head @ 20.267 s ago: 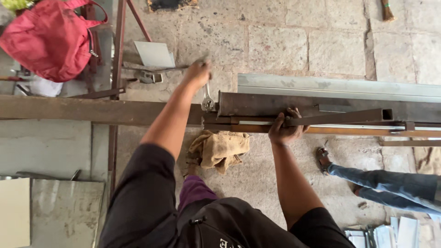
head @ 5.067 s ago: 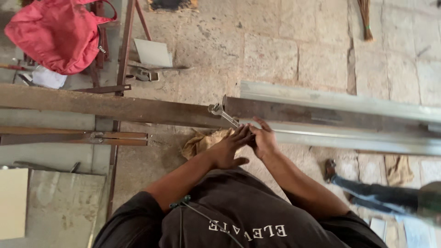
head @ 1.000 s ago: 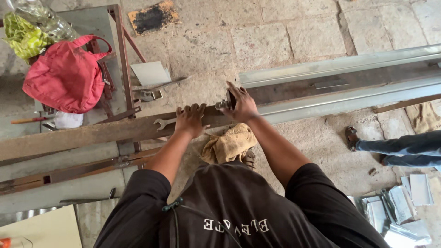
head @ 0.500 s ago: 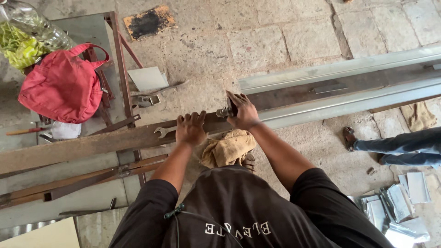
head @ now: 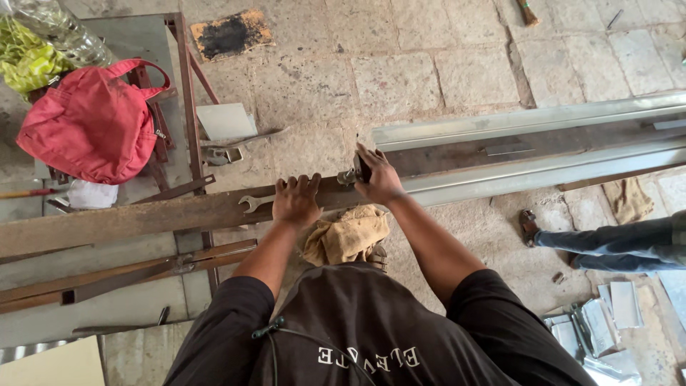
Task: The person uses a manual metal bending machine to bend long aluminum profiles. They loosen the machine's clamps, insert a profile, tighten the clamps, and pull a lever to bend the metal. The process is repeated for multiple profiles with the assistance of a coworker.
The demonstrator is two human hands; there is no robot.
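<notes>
Your left hand [head: 296,202] flat on the rusty steel beam [head: 143,218], fingers spread, beside the open-ended spanner [head: 259,203] lying along it, your right hand [head: 377,177] gripping a small dark tool [head: 362,169] at the beam's joint.

No labels, signs or screens show here. The nearest to packaging is a clear plastic bag [head: 61,32] at the top left with green stuff [head: 25,61] beside it, just above a red bag [head: 93,125], and grey flat packets [head: 607,322] on the floor at lower right.
</notes>
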